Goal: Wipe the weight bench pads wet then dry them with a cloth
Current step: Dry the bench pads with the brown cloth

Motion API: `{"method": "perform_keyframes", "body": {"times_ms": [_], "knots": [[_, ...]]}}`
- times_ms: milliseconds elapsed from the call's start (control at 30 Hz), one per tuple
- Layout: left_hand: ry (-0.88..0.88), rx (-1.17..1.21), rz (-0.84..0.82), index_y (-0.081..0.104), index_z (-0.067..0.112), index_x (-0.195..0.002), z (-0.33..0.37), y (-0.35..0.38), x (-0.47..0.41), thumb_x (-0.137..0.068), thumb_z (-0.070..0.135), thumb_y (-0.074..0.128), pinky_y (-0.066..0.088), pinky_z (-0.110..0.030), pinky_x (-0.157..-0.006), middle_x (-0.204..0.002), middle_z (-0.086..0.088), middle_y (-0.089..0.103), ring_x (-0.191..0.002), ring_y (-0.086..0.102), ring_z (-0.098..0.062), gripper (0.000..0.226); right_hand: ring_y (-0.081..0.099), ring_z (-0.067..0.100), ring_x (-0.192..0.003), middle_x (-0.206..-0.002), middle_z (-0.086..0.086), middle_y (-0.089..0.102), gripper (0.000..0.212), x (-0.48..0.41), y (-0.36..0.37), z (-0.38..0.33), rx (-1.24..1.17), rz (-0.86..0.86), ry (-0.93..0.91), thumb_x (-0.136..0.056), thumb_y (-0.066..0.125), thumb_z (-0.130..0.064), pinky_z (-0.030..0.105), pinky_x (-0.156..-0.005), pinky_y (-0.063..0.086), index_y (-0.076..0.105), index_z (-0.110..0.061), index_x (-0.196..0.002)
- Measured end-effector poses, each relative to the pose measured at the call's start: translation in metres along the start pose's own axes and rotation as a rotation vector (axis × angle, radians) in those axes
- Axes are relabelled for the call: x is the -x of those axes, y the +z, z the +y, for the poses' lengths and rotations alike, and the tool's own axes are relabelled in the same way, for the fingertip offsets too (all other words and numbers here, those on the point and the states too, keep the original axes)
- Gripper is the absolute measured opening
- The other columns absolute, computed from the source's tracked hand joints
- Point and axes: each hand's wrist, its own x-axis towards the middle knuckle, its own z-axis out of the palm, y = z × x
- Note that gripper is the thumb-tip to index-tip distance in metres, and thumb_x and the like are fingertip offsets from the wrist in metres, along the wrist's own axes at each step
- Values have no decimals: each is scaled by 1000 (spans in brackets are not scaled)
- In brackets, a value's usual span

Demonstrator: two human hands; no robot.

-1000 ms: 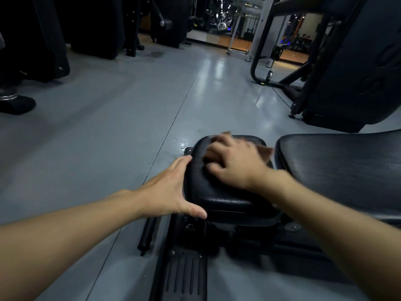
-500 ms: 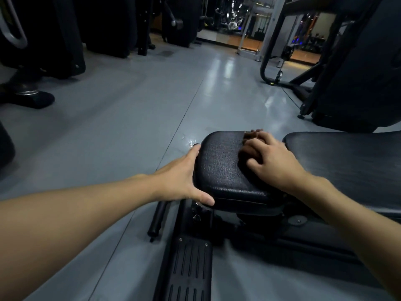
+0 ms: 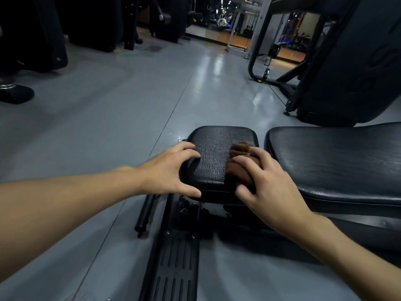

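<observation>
A small black textured seat pad (image 3: 213,157) sits low in front of me, with a longer smooth black bench pad (image 3: 338,159) to its right, a narrow gap between them. My left hand (image 3: 171,170) clasps the small pad's left edge, fingers on top and thumb on the near side. My right hand (image 3: 264,183) presses a brown cloth (image 3: 238,161) onto the right near part of the small pad; the cloth is bunched under the fingers and partly hidden.
The bench's black ribbed foot plate (image 3: 173,263) and a short black handle bar (image 3: 144,213) lie below the pad on the grey floor (image 3: 108,127). Dark gym machines stand at the left (image 3: 32,40) and right (image 3: 355,61).
My right hand has slid the cloth from the pad's far part toward the near right edge. My left hand shifted up, fingers now on the pad's top. The view moved slightly.
</observation>
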Motion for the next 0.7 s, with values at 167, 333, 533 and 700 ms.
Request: {"method": "perform_keyframes", "body": {"times_ms": [167, 333, 533, 700], "knots": [[71, 79, 110, 61, 32, -123, 22, 7, -21, -83, 66, 42, 34, -37, -110, -139, 11, 49, -129, 44, -4, 56, 55, 39, -111, -147, 9, 29, 55, 6, 4, -3, -47, 24, 178, -87, 62, -39, 37, -96, 42, 42, -33, -138], [64, -35, 164, 59, 39, -117, 23, 21, -39, -91, 46, 35, 32, -44, -102, -128, 21, 51, -126, 43, -4, 36, 53, 48, -105, -139, 17, 31, 50, -27, 14, -3, -68, 10, 275, -87, 59, -39, 45, -98, 40, 41, -29, -133], [62, -70, 215, 51, 44, -107, 22, 27, -47, -90, 43, 35, 29, -42, -96, -114, 26, 45, -118, 40, -1, 23, 53, 49, -105, -134, 22, 33, 44, -100, 15, 17, -144, -48, 451, -91, 55, -37, 42, -96, 41, 39, -19, -128], [58, -101, 232, 50, 43, -108, 24, 30, -47, -89, 42, 33, 30, -44, -96, -116, 22, 45, -118, 41, -5, 25, 48, 42, -85, -133, 26, 32, 42, -116, 18, 24, -145, -56, 427, -92, 52, -35, 39, -85, 38, 37, -16, -126]]}}
